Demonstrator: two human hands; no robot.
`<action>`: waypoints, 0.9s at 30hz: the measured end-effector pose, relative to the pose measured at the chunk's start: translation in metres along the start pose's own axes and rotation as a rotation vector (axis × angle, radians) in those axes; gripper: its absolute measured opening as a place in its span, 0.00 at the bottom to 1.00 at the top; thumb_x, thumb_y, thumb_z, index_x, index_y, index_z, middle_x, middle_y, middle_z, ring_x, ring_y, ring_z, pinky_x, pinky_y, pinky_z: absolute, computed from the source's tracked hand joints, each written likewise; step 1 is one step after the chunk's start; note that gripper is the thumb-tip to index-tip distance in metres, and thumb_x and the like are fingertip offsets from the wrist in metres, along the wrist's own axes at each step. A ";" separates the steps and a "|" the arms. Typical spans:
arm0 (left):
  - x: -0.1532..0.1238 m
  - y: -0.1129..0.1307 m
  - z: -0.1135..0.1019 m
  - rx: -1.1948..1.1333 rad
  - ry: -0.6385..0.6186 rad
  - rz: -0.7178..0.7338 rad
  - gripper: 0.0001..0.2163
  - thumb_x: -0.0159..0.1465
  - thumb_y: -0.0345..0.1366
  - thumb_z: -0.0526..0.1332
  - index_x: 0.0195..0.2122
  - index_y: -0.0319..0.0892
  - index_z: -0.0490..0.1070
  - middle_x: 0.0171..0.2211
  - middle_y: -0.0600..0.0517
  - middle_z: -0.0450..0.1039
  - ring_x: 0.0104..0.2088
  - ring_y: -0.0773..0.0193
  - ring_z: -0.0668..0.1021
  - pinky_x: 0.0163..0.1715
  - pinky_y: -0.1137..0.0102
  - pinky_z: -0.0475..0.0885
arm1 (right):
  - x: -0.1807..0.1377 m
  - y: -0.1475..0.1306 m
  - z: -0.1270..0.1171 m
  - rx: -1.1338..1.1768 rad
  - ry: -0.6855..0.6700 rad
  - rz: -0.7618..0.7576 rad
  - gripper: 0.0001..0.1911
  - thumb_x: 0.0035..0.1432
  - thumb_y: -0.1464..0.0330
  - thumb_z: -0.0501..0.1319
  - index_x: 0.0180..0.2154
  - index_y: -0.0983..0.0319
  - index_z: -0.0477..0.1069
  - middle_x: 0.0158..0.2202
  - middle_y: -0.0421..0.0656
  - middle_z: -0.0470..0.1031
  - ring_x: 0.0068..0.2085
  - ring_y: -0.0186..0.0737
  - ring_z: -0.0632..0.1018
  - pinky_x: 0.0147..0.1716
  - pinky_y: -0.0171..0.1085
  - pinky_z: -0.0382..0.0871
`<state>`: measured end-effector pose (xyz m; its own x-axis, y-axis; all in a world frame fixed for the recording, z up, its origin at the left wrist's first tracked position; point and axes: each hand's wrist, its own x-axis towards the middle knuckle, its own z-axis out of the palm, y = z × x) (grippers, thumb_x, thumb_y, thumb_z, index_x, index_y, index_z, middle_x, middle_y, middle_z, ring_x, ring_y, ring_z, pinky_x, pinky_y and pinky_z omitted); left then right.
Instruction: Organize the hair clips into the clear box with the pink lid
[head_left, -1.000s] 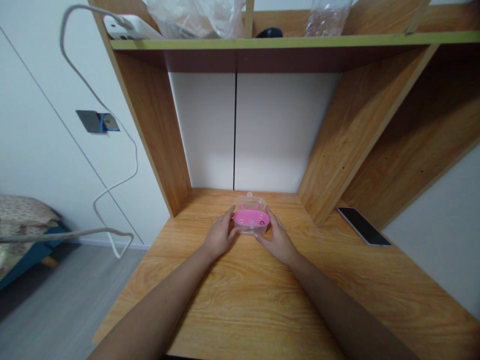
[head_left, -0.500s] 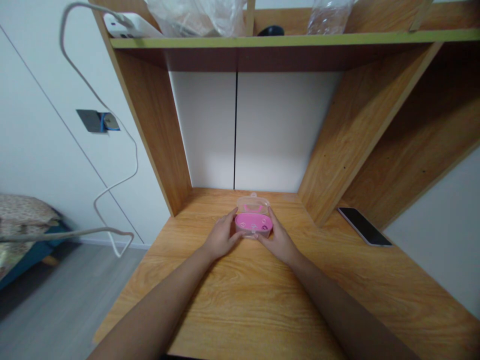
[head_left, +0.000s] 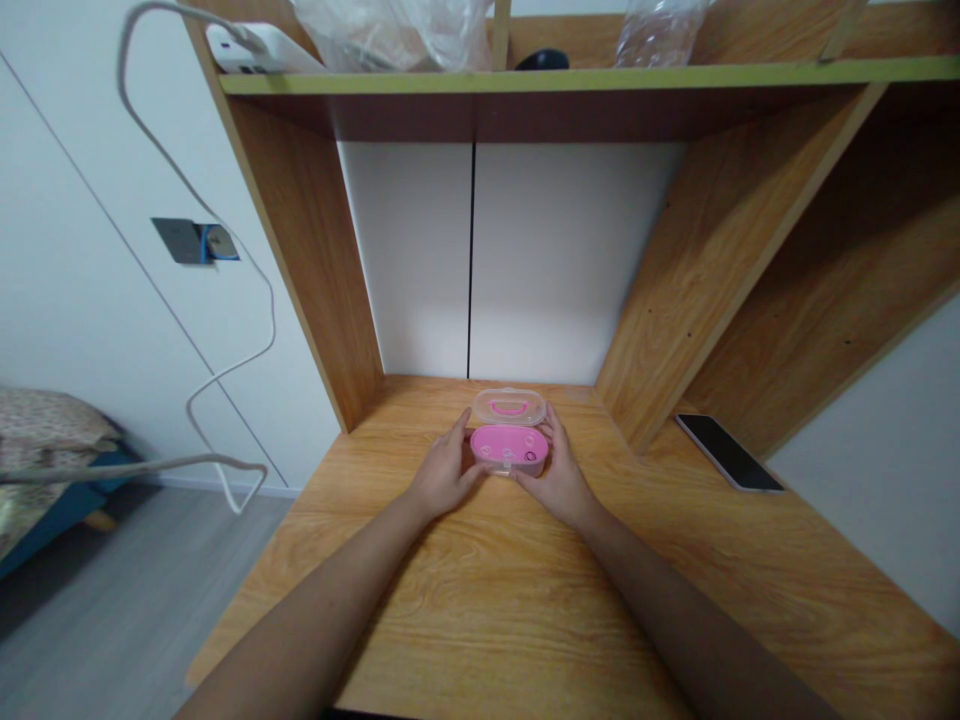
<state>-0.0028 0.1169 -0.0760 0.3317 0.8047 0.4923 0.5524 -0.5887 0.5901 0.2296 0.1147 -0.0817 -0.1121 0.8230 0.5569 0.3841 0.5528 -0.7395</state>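
Note:
A small oval plastic box (head_left: 517,468) with clear sides sits on the desk, a pink insert (head_left: 504,441) filling its top. Several small ring-shaped items lie on the insert, one of them dark; their exact kind is too small to tell. Behind it, the clear lid (head_left: 487,400) with a pink handle (head_left: 510,409) is swung open at the far side. My left hand (head_left: 442,470) grips the left end of the box, thumb along the front. On the other end, my right hand (head_left: 561,480) is closed around the box, its fingers reaching back beside the lid.
A phone (head_left: 729,453) lies on the desk (head_left: 480,600) at the right. Wooden panels and a shelf (head_left: 480,84) surround the back, with plastic bags (head_left: 397,35) and a white power strip (head_left: 262,50) on top. A white cable (head_left: 273,310) hangs at the left.
The clear lid has changed its angle and shows wider, with its pink handle plainer. My right fingers have shifted slightly up and right. My left hand stays nearly still.

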 end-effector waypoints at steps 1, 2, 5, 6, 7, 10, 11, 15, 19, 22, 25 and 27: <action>0.000 0.000 0.000 0.003 -0.002 0.000 0.42 0.66 0.46 0.63 0.72 0.43 0.37 0.58 0.39 0.70 0.56 0.46 0.74 0.57 0.50 0.67 | 0.001 -0.001 0.000 0.012 0.004 0.004 0.65 0.47 0.67 0.74 0.72 0.53 0.30 0.63 0.52 0.63 0.63 0.52 0.68 0.64 0.56 0.61; 0.000 -0.001 0.000 0.008 -0.003 -0.001 0.42 0.66 0.46 0.63 0.72 0.43 0.37 0.57 0.39 0.71 0.56 0.46 0.74 0.57 0.50 0.67 | 0.001 -0.001 0.000 0.027 0.008 0.009 0.66 0.47 0.67 0.74 0.72 0.53 0.30 0.63 0.52 0.64 0.62 0.52 0.69 0.63 0.56 0.62; 0.000 -0.001 0.001 0.024 0.001 -0.001 0.42 0.66 0.47 0.63 0.72 0.43 0.37 0.57 0.39 0.71 0.55 0.46 0.75 0.57 0.49 0.68 | 0.002 -0.003 0.001 0.055 0.027 0.019 0.67 0.46 0.66 0.75 0.72 0.53 0.28 0.63 0.53 0.63 0.60 0.52 0.70 0.61 0.55 0.66; 0.000 -0.001 0.001 0.026 0.007 0.000 0.42 0.66 0.47 0.63 0.72 0.43 0.37 0.57 0.39 0.71 0.55 0.46 0.75 0.56 0.49 0.68 | 0.002 -0.004 0.001 0.053 0.031 0.023 0.67 0.46 0.66 0.75 0.72 0.52 0.29 0.63 0.53 0.62 0.60 0.52 0.70 0.61 0.55 0.66; 0.000 -0.001 0.001 0.027 0.011 -0.001 0.42 0.65 0.47 0.63 0.72 0.42 0.38 0.57 0.38 0.71 0.55 0.46 0.75 0.56 0.49 0.68 | 0.002 -0.004 0.000 0.047 0.033 0.026 0.67 0.45 0.66 0.75 0.72 0.52 0.29 0.63 0.52 0.62 0.60 0.52 0.70 0.61 0.55 0.65; -0.001 -0.001 0.001 0.039 0.019 -0.019 0.43 0.65 0.48 0.63 0.72 0.41 0.38 0.57 0.38 0.71 0.55 0.46 0.75 0.57 0.50 0.68 | 0.003 -0.004 -0.001 0.013 0.034 0.019 0.65 0.46 0.68 0.74 0.72 0.51 0.32 0.61 0.50 0.62 0.60 0.51 0.70 0.62 0.54 0.64; -0.001 -0.001 0.000 0.045 0.017 -0.023 0.43 0.65 0.48 0.63 0.72 0.41 0.38 0.57 0.37 0.71 0.55 0.45 0.75 0.57 0.50 0.68 | 0.003 -0.004 -0.002 -0.005 0.034 0.012 0.64 0.47 0.69 0.74 0.72 0.51 0.33 0.60 0.49 0.62 0.59 0.50 0.70 0.63 0.54 0.64; -0.001 -0.001 0.000 0.076 0.020 -0.009 0.42 0.65 0.48 0.63 0.72 0.41 0.39 0.57 0.37 0.70 0.55 0.45 0.74 0.56 0.50 0.68 | 0.003 -0.003 -0.005 -0.088 0.017 -0.022 0.61 0.47 0.70 0.72 0.72 0.50 0.37 0.56 0.46 0.64 0.57 0.50 0.71 0.62 0.53 0.64; -0.001 0.000 0.000 0.099 0.036 0.020 0.41 0.66 0.48 0.62 0.72 0.41 0.41 0.57 0.38 0.70 0.55 0.46 0.74 0.56 0.50 0.68 | 0.003 -0.006 -0.008 -0.125 -0.012 -0.044 0.57 0.49 0.70 0.71 0.72 0.49 0.41 0.55 0.46 0.64 0.58 0.50 0.70 0.63 0.54 0.63; 0.000 0.003 -0.003 0.090 0.033 0.069 0.37 0.67 0.48 0.61 0.71 0.42 0.46 0.60 0.38 0.69 0.57 0.46 0.73 0.58 0.50 0.66 | 0.003 -0.006 -0.009 -0.152 -0.041 -0.031 0.51 0.51 0.69 0.70 0.70 0.47 0.49 0.56 0.45 0.61 0.60 0.51 0.68 0.65 0.54 0.61; 0.001 0.005 -0.005 0.069 0.005 0.113 0.30 0.68 0.46 0.59 0.69 0.45 0.54 0.60 0.40 0.69 0.58 0.48 0.73 0.59 0.52 0.65 | 0.002 -0.003 -0.008 -0.176 -0.068 -0.032 0.39 0.52 0.70 0.70 0.64 0.47 0.63 0.56 0.44 0.60 0.60 0.50 0.68 0.65 0.53 0.61; 0.002 0.006 -0.006 0.059 -0.011 0.119 0.27 0.68 0.44 0.59 0.67 0.47 0.58 0.57 0.42 0.72 0.56 0.49 0.74 0.58 0.53 0.66 | 0.001 -0.002 -0.007 -0.175 -0.074 -0.040 0.34 0.52 0.70 0.69 0.60 0.48 0.68 0.56 0.44 0.59 0.59 0.49 0.68 0.65 0.52 0.61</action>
<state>-0.0035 0.1146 -0.0677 0.4056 0.7308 0.5490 0.5526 -0.6745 0.4896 0.2357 0.1138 -0.0772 -0.1950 0.8120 0.5501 0.5310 0.5590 -0.6369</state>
